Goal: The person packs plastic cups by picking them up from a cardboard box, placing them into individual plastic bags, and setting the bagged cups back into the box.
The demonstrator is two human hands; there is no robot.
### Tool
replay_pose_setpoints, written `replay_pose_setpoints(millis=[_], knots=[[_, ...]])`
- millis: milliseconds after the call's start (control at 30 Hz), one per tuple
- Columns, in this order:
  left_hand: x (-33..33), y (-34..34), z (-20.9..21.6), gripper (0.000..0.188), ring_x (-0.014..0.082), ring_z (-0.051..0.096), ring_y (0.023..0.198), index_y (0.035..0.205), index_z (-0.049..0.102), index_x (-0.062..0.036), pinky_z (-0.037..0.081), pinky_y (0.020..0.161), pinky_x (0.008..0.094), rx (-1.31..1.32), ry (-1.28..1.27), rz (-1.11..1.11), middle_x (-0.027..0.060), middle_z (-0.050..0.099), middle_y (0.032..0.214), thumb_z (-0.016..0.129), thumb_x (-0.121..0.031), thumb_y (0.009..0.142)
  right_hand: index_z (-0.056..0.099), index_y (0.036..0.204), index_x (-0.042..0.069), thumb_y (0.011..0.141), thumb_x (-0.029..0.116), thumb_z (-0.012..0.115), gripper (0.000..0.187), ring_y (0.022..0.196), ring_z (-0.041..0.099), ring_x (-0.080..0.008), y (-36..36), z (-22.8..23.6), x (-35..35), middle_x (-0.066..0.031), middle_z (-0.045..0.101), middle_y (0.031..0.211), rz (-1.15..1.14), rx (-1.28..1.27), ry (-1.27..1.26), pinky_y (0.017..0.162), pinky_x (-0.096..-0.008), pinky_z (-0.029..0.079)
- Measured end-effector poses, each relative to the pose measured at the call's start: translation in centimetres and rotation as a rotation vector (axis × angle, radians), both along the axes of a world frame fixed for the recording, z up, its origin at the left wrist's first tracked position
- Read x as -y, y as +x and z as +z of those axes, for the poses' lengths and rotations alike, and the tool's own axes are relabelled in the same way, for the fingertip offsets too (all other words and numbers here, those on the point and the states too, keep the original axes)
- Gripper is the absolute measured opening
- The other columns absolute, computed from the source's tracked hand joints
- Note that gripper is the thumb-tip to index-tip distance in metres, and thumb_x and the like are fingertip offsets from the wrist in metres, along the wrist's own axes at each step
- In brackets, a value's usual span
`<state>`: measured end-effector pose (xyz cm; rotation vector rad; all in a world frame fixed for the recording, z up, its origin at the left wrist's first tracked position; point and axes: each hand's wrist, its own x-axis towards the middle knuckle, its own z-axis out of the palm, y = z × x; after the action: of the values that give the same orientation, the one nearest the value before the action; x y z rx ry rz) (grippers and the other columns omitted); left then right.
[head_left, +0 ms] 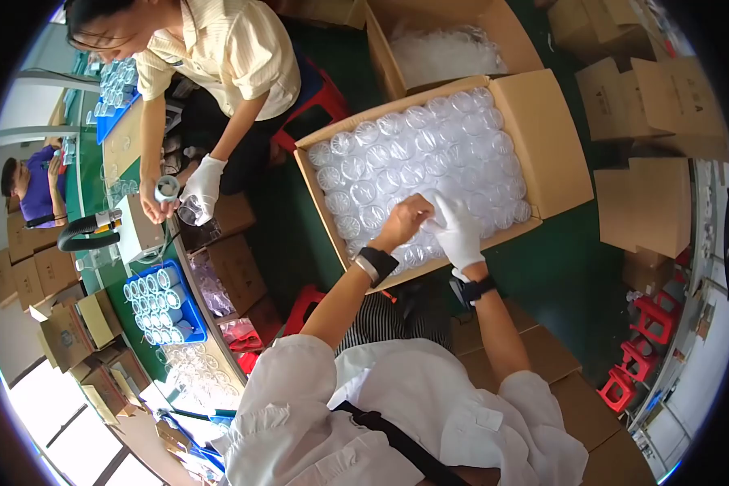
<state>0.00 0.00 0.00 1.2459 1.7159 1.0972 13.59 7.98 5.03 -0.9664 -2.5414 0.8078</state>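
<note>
Over an open cardboard box packed with rows of clear plastic cups, my two hands come together. My left hand is bare, its fingers closed in a pinch against the gloved one. A white glove covers my right hand, whose fingers curl in toward the left fingertips. Whatever lies between them is too small or too transparent to make out. Just below the hands are the tops of the nearest cups. Clear plastic film seems to lie over part of the rows.
At left a co-worker handles a small cup at a bench. A blue tray of cups stands there. Behind my box is another carton with clear plastic. Cartons and red stools line the right.
</note>
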Motion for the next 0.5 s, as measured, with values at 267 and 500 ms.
replay_pose_setpoints(millis=[267,500], knots=[[2.8,-1.5,-0.4,0.024,0.0276,0.055,0.083,0.092,0.06,-0.0071,0.046,0.07,0.0357,-0.167,-0.095,0.421,0.0118,0.057,0.095,0.061,-0.001,0.069,0.06,0.089,0.007,0.076,0.008,0.065,0.014,0.06,0.056,-0.0127,-1.8,-4.2,-3.9,-0.003,0.06,0.076,-0.199,-0.125,-0.566,0.053,-0.0278,0.046],[2.4,1.7,-2.2,0.039,0.0272,0.047,0.103,0.103,0.059,-0.0115,0.041,0.081,0.0384,-0.712,-0.216,0.281,0.0091,0.05,0.111,0.067,-0.008,0.066,0.059,0.088,0.004,0.081,0.011,0.064,0.011,0.058,0.053,-0.0075,0.1,-0.3,-7.9,-0.0008,0.058,0.072,-0.345,-0.229,-1.419,0.052,-0.0208,0.043]])
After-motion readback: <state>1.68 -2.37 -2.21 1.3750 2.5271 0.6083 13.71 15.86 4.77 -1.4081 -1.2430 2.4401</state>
